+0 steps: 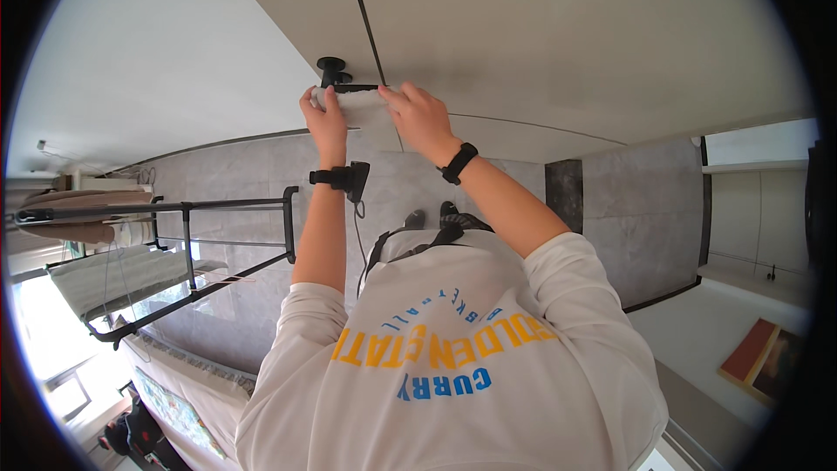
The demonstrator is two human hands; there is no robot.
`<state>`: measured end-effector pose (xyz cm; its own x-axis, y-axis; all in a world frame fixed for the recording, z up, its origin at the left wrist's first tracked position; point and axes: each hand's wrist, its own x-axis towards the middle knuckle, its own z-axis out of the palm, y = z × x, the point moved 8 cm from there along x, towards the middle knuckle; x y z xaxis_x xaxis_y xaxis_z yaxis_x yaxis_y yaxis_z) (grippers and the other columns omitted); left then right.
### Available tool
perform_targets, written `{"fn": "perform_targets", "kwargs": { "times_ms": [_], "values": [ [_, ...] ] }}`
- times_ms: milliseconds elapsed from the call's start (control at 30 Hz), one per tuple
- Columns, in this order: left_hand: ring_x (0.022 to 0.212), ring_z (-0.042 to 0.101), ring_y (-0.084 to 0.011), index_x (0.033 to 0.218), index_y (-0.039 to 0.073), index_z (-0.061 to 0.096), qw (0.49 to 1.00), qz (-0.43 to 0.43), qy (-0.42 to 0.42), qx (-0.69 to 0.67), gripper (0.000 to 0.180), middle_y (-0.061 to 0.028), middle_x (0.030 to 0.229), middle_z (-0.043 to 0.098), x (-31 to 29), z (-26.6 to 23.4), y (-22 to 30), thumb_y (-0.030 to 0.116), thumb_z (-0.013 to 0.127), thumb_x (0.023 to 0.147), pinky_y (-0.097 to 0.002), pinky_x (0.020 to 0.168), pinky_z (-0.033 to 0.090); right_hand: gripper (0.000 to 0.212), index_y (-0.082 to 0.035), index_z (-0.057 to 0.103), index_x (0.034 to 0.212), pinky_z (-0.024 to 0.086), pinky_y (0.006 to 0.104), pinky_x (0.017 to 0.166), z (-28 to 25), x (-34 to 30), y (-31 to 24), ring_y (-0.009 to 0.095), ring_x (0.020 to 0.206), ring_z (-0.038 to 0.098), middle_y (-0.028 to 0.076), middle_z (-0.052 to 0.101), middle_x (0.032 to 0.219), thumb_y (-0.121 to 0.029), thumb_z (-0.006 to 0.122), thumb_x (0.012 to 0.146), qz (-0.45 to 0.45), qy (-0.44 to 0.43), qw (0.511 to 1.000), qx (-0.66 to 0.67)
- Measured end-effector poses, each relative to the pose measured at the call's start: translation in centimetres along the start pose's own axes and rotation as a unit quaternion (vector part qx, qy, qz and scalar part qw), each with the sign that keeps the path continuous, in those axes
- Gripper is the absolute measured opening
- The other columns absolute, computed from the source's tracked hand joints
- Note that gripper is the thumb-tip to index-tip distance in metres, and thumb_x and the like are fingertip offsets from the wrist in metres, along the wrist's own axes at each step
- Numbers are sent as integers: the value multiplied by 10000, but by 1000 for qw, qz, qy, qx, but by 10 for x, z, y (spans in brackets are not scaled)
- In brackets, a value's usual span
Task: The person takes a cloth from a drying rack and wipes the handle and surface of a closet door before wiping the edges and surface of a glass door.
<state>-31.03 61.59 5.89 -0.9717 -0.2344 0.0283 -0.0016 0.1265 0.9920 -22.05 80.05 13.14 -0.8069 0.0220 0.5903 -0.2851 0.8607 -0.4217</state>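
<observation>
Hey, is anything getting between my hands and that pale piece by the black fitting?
Nothing visible. The left hand and right hand both touch the pale piece, one at each end. A dark strip runs along its upper edge, and the black fitting sits just beyond the left hand; neither blocks the hands.

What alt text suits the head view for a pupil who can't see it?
A person's left hand and right hand hold a pale cloth-like piece beside a black round fixture; a black-framed rack stands to the left on grey floor.
</observation>
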Motion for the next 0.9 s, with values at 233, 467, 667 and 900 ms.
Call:
{"fn": "perform_targets", "kwargs": {
  "times_ms": [233, 467, 667, 900],
  "values": [
    [623, 506, -126, 1326, 21, 424, 1000, 2, -2, 19, 466, -56, 722, 590, -31, 2, 14, 253, 610, 966, -305, 574, 413, 348, -121, 692, 1130, 515, 373, 577, -4, -2, 3, 251, 715, 617, 56, 561, 820, -35, 640, 797, -13, -26, 999, 23],
    [543, 524, -195, 1298, 48, 467, 961, 215, -65, 162, 418, -72, 639, 583, -56, 6, 55, 160, 639, 934, -331, 518, 413, 325, -114, 698, 1114, 519, 383, 585, -7, 3, 5, 255, 724, 620, 57, 564, 831, -39, 635, 805, -19, -28, 998, 45],
    [788, 637, -279, 1230, 72, 538, 924, 295, -42, 238, 378, -155, 950, 669, -44, 10, 78, 114, 676, 880, -369, 643, 496, 299, -113, 698, 1103, 523, 393, 600, -5, 10, 3, 262, 735, 623, 59, 562, 840, -58, 637, 816, 6, -25, 999, 43],
    [722, 643, -280, 1188, 74, 570, 911, 319, -124, 229, 363, -154, 876, 667, -58, 45, 71, 56, 689, 846, -362, 645, 509, 252, -113, 693, 1068, 534, 387, 633, -17, -15, 32, 270, 769, 638, 64, 593, 880, -77, 642, 824, 49, -26, 997, 45]
  ]
}}
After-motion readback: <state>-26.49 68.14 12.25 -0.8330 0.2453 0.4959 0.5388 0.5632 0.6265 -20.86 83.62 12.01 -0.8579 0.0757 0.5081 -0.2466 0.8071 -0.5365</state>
